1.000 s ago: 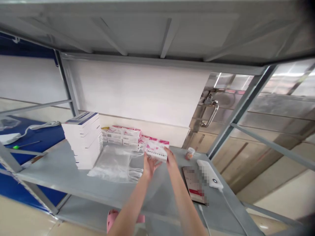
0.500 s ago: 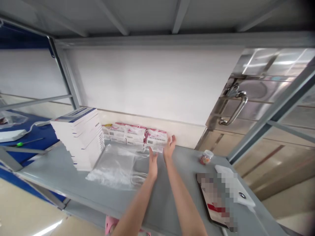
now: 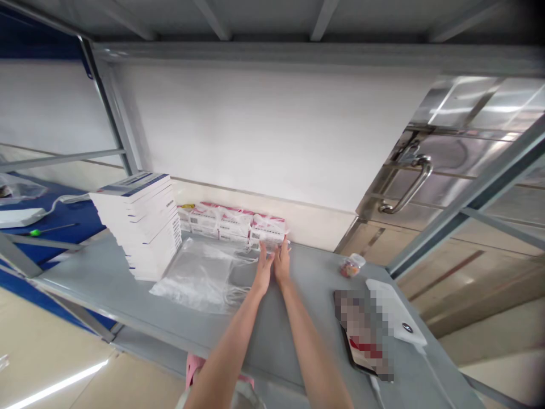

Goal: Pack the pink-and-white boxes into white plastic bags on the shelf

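Observation:
Along the wall stands a row of pink-and-white boxes (image 3: 233,220) wrapped in clear plastic. At its right end is a bagged pink-and-white box (image 3: 269,226) with a barcode on its front. My left hand (image 3: 263,271) is at this box's lower front, fingers stretched upward. Close beside it, my right hand (image 3: 281,262) is at the box's lower right front, fingers also extended. Both hands look open and seem to touch the plastic; neither is wrapped around the box. Clear plastic bags (image 3: 200,275) with white string handles lie flat left of my left hand.
A tall stack of white-and-blue boxes (image 3: 149,233) stands on the left of the grey metal shelf (image 3: 272,335). To the right are a small lidded jar (image 3: 351,265), a phone (image 3: 361,341) and a white device (image 3: 395,309) with a cable. Another shelf hangs overhead.
My hands have come closer together, the right one moving left from the box's right side to its front. The end box sits about the same against the row. The view has shifted slightly.

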Demonstrator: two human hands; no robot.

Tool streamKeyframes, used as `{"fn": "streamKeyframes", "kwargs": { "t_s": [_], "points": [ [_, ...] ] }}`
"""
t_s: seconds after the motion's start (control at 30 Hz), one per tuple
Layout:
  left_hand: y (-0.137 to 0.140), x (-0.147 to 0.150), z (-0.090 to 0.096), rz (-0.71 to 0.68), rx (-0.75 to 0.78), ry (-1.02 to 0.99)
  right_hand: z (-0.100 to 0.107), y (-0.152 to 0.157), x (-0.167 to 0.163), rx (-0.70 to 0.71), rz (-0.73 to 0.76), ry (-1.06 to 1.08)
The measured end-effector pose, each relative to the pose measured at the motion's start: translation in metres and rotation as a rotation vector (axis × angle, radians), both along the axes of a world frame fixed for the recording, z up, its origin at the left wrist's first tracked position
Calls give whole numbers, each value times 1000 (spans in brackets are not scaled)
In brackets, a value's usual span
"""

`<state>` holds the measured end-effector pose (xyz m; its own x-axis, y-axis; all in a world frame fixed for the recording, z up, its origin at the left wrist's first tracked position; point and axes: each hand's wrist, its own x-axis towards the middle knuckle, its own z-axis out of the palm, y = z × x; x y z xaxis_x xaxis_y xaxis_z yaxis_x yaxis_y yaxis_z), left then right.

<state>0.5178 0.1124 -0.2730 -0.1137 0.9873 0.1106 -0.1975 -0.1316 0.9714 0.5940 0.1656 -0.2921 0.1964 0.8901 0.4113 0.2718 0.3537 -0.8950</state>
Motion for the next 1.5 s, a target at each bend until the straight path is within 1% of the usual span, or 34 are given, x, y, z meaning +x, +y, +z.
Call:
{"fn": "streamKeyframes", "kwargs": {
  "t_s": [0.13, 0.2, 0.23, 0.33, 0.4, 0.43, 0.5, 0.6, 0.7, 0.77, 0.83, 0.9, 0.93, 1.0, 1.1, 1.2, 1.3, 1.33, 1.4, 1.47, 1.5],
  "points": [
    [4, -1, -1, 0, 6, -20, -4, 2, -1, -14, 2, -38],
    [2, -1, -2, 2, 26, -10, -2, -2, -1, 8, -35, -78],
    [0, 0, -2, -1, 40, 2, -1, -5, -1, 36, -83, -97],
    [-10, 1, -4, -10, 101, 79, 3, -20, 1, 134, -287, -130],
    [-20, 1, -5, 10, 150, 156, 2, -33, 2, 140, -350, -135],
    [-25, 0, -6, 31, 160, 195, -1, -41, 2, 116, -338, -136],
    [-38, -4, -6, 59, 126, 278, -9, -61, 1, 37, -246, -139],
    [-66, -13, -6, -1, 61, 428, -24, -102, 0, -49, -41, -215],
    [-106, -22, -7, -74, 155, 600, -31, -154, -1, -104, 83, -423],
    [-135, -28, -9, -122, 210, 709, -28, -187, -1, -157, 93, -612],
    [-161, -34, -11, -164, 216, 779, -21, -212, -2, -203, 71, -798],
    [-180, -43, -10, -167, 229, 816, -12, -228, -4, -232, 42, -936],
    [-185, -50, -8, -160, 254, 845, -8, -233, -5, -240, 34, -981],
    [-186, -69, 2, -146, 326, 980, -1, -237, -8, -243, 30, -1037],
    [-173, -108, 25, -118, 403, 1312, 6, -237, -11, -242, 12, -1062],
    [-158, -142, 41, -157, 406, 1447, 8, -237, -15, -258, -27, -1053],
    [-151, -160, 49, -204, 378, 1540, 7, -239, -17, -269, -35, -1029],
    [-150, -163, 52, -200, 366, 1524, 7, -240, -17, -269, -34, -1018],
    [-146, -165, 63, -131, 336, 1386, 9, -240, -15, -275, -29, -990],
    [-138, -167, 82, -7, 302, 1166, 18, -237, -9, -305, 17, -966],
    [-133, -168, 95, 57, 287, 1058, 26, -235, -5, -320, 64, -954]
  ]
}}
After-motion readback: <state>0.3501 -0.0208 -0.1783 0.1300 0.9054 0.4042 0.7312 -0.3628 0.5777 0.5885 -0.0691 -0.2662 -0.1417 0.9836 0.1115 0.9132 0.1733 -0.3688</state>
